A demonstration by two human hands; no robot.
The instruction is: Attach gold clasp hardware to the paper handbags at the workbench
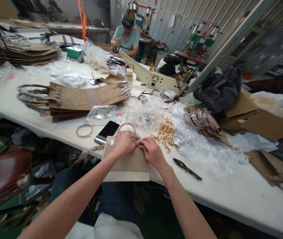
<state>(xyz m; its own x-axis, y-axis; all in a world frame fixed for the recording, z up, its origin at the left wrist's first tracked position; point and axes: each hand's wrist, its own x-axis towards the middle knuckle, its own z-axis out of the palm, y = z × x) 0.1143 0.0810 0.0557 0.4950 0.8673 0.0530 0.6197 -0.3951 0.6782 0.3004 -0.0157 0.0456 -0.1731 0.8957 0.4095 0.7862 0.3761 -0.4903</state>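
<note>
Forearms (81, 196) lead to half-curled hands (126, 143), what they hold unclear, seemingly adjusting the bag (129, 163), which probably needs steadying next.

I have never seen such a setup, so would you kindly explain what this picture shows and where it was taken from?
There is no robot here, only a person's two bare hands. The single picture comes from a camera worn on that person's head, looking forward and down. The left hand lies on a beige bag piece; the right hand is at its upper part, though whether it pinches something small there is hard to tell. On the white table lie gold-coloured metal fittings, a dark hand tool, clear plastic and a stack of brown bags. Farther back, another person is near a cream-coloured machine.
</note>
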